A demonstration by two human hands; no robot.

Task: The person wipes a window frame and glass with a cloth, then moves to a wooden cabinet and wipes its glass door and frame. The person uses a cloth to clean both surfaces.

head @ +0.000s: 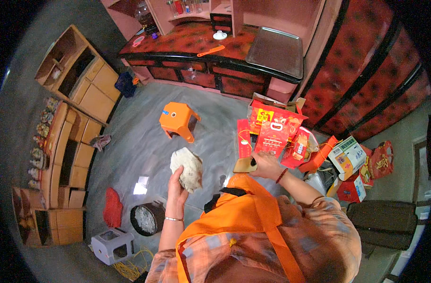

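Note:
A crumpled off-white cloth (186, 168) is gripped in my left hand (176, 185), out in front of my body over the grey floor. My right hand (267, 165) holds a gold-coloured smartphone (244, 165), its dark camera area near my fingers. Just beyond that hand stand red gift boxes and bags, among them a red gift bag with a white handle (276, 132). I wear an orange apron (233, 215) over a checked shirt.
An orange plastic stool (178, 118) stands ahead. Beyond is a red-topped cabinet (190, 39) with a metal tray (275, 51) and an orange comb (211, 50). Wooden cabinets (95, 78) line the left. A dark round basin (144, 218) and yellow cable (130, 267) lie lower left.

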